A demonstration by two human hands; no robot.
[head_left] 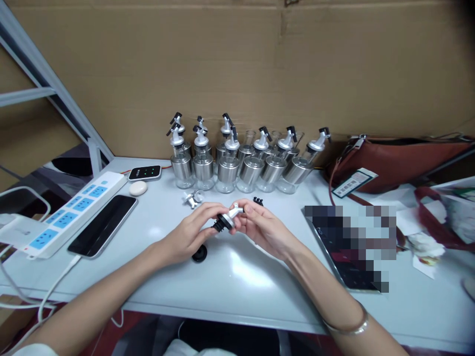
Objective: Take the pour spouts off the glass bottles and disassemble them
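My left hand (193, 232) and my right hand (261, 227) meet above the white table (237, 282), both closed on one silver pourer spout with a black stopper (227, 220). The left fingers pinch the black stopper end, the right fingers hold the silver spout end. A black round part (199, 253) lies on the table just under my left hand. A loose silver spout piece (193, 198) lies behind my left hand, and a small black piece (258, 200) sits behind my right hand. Several glass and steel dispenser bottles (237, 163) stand in rows further back.
A white power strip (70, 210) and a black phone (103, 225) lie at the left, with a small black device (145, 172) and a white oval object (138, 188) behind. A brown bag (401, 160) sits at the back right; a dark flat item (345, 262) lies right. A cardboard wall (237, 69) stands behind.
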